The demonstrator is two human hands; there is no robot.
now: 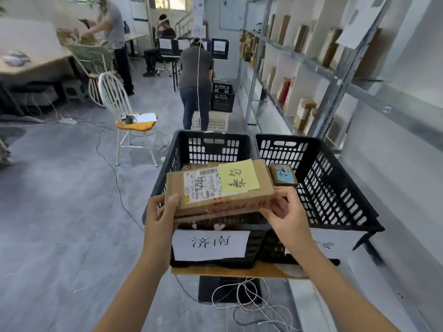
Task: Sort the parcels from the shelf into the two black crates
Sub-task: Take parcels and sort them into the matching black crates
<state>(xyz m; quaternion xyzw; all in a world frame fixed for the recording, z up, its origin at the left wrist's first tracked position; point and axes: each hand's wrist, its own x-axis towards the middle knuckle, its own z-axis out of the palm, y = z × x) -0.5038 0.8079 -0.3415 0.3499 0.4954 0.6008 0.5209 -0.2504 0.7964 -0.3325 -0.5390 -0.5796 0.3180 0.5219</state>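
Fingers (173, 200) of left hand (159, 213) and right hand (286, 213) curled round the near corners of a flat cardboard parcel (215, 195), held level. Shelf (299, 58) along the right. Two black crates side by side: left crate (167, 164) beneath the held parcel, right crate (335, 188) holding a small parcel (282, 177). Yellow note (238, 177) stuck on the held parcel.

A parcel storeroom: metal shelves (340, 77) of parcels (304, 110), labelled crates (335, 188).

Grey floor (60, 224), white chair (112, 97) with yellow cushion (134, 125), wooden table (36, 63), bright far window (163, 2)
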